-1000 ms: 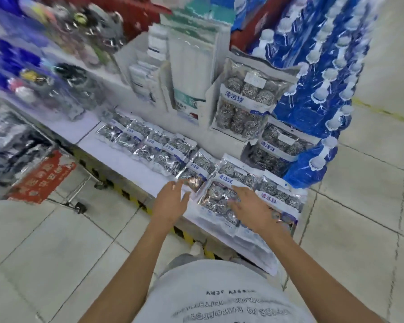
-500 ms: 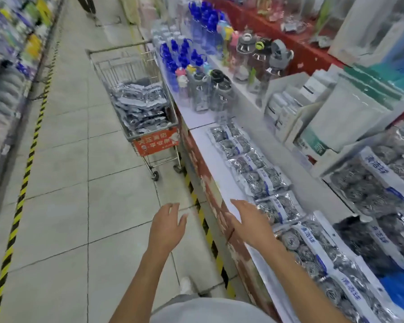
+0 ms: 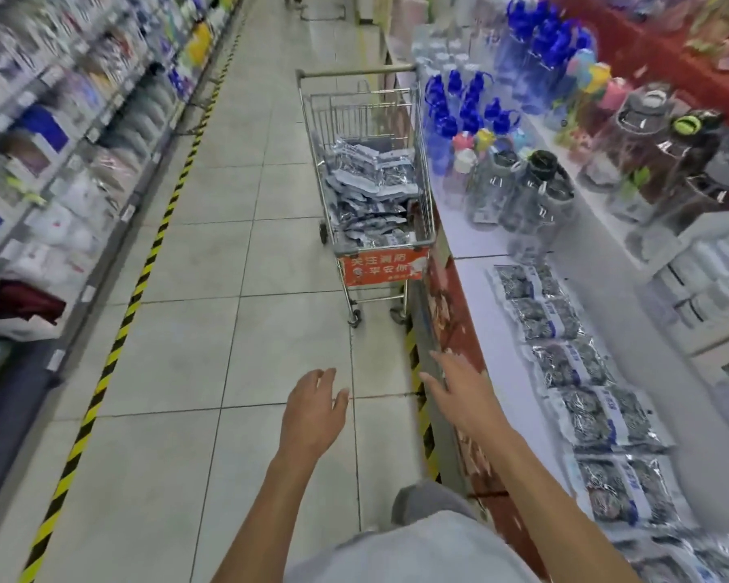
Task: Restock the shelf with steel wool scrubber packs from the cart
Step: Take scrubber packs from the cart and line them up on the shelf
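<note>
One wire cart (image 3: 421, 162) stands far up the aisle, against the shelf (image 3: 493, 342) on the right, holding a loose heap of silvery steel wool scrubber packs (image 3: 369, 191) too jumbled to count. Its red front sign (image 3: 381, 266) bears white Chinese writing, blurred. On the shelf, five more packs in a row (image 3: 581, 397) lie flat from far to near: clear bags of grey metal coils with blue-and-white label bands, print unreadable. Both hands reach forward over the floor (image 3: 211, 288), empty: the left hand (image 3: 312, 410) loosely spread, the right hand (image 3: 459, 389) with fingers splayed beside the shelf edge.
</note>
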Demonstrator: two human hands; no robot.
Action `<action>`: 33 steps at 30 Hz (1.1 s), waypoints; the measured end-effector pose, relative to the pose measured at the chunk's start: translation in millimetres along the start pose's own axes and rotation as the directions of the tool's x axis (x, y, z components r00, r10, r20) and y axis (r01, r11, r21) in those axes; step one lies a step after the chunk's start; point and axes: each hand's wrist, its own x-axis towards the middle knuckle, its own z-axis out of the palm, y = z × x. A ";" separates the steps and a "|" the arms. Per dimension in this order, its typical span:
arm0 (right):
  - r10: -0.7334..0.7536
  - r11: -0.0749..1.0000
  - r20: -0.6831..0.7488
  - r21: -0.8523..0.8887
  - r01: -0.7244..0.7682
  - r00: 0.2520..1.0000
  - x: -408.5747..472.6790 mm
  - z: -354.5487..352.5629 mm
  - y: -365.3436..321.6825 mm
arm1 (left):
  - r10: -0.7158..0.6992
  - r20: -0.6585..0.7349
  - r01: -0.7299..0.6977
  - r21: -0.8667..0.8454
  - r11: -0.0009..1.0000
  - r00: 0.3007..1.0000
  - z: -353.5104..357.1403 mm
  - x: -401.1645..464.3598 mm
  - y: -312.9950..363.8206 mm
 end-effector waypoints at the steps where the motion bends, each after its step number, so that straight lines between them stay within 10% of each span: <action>1: 0.002 1.000 0.008 -0.002 -0.002 1.000 12.5 2.4 -2.1 | -0.008 0.002 0.008 -0.002 1.000 1.000 -2.7 12.2 -3.7; 23: 0.131 0.970 0.130 0.189 -0.154 0.983 420.3 -31.9 -23.1 | -0.025 0.202 0.020 0.027 0.999 0.979 -42.2 427.2 -30.3; 33: 0.403 0.843 0.237 0.279 -0.459 0.884 546.5 -18.8 -20.4 | 0.060 0.464 -0.084 0.031 0.996 0.884 -7.3 611.7 -39.9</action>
